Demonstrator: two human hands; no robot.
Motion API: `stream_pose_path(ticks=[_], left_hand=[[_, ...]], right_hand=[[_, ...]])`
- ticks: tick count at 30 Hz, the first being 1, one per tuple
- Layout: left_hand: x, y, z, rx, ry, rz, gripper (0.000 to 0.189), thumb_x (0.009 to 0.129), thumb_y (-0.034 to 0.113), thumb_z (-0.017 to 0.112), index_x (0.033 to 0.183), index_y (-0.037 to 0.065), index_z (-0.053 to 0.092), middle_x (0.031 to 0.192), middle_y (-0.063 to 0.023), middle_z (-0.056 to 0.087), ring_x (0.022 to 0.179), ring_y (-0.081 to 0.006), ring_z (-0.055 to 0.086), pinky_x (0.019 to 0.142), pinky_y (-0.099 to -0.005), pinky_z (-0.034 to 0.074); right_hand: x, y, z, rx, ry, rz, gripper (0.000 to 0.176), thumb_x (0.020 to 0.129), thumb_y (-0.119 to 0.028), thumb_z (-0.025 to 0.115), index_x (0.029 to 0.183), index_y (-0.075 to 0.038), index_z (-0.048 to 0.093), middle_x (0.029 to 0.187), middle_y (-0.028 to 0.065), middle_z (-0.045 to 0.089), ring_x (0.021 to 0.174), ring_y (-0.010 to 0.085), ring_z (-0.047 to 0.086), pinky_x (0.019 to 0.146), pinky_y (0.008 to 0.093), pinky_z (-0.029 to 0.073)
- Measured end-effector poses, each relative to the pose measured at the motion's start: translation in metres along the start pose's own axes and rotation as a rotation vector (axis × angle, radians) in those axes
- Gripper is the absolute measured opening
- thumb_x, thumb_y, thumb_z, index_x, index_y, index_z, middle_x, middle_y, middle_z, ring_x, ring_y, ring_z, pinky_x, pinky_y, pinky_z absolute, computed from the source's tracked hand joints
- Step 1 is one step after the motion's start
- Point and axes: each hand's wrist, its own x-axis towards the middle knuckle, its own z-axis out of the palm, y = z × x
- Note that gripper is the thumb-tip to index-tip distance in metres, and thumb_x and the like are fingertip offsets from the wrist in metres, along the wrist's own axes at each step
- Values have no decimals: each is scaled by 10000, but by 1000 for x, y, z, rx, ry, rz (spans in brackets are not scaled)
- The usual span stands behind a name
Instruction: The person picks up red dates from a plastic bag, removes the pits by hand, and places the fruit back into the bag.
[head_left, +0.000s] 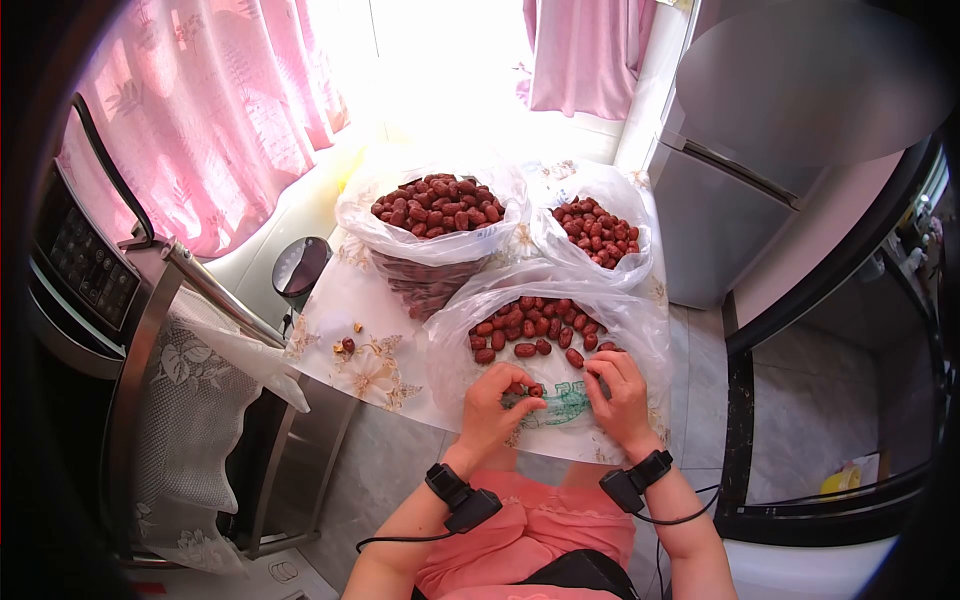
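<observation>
My left hand [492, 408] is closed at the front of the table, with a dried red date [536, 391] between thumb and fingers. To its right, my right hand [619, 398] has its fingers curled together at the edge of the date pile; whatever they pinch is hidden. Both hands are over the opened clear plastic bag [450, 345], which has green print. Loose red dates [525, 325] lie spread on this bag just beyond my fingers.
Behind stand a large full bag of dates [437, 207] and a smaller one [597, 232]. Date scraps [345, 346] lie on the flowered tablecloth [370, 375]. An appliance under a lace cover [190, 400] stands left, a grey refrigerator [715, 220] right.
</observation>
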Motion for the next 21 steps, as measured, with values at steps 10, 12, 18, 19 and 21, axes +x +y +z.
stream_pose_path(ticks=[10, 12, 18, 19, 21], left_hand=[[3, 4, -1, 36, -5, 10, 248, 817, 89, 874, 989, 29, 705, 929, -60, 690, 818, -179, 685, 730, -302, 544], [2, 6, -3, 95, -29, 73, 230, 821, 93, 870, 987, 26, 725, 928, -71, 704, 820, -198, 691, 737, -311, 547], [1, 10, -1, 53, -21, 104, 226, 821, 78, 861, 1006, 23, 743, 931, -89, 727, 847, -226, 708, 757, -332, 554], [0, 14, -2, 37, -34, 89, 200, 832, 47, 843, 1002, 18, 743, 951, -93, 735, 864, -220, 715, 772, -328, 559], [-3, 20, -3, -1, -14, 65, 206, 839, 31, 832, 1021, 10, 738, 961, -91, 740, 875, -209, 716, 792, -324, 561]], right_hand=[[2, -5, -7, -5, 1, -132, 310, 800, -92, 826, 1080, -52, 698, 1074, 104, 683, 968, 327, 646, 868, 444, 516], [-1, 0, -8, -33, 5, -214, 389, 771, -145, 866, 1111, -70, 692, 1073, 86, 679, 968, 313, 636, 892, 448, 499], [11, -37, -11, 40, -72, -375, 420, 764, -142, 876, 1144, -90, 706, 1031, 35, 672, 942, 259, 646, 897, 435, 499], [9, -36, -2, 72, -58, -410, 393, 783, -107, 859, 1148, -100, 714, 1012, 27, 674, 914, 252, 650, 872, 417, 507], [5, -39, 4, 105, -20, -368, 379, 790, -95, 852, 1145, -105, 720, 1005, 27, 675, 900, 253, 650, 859, 409, 509]])
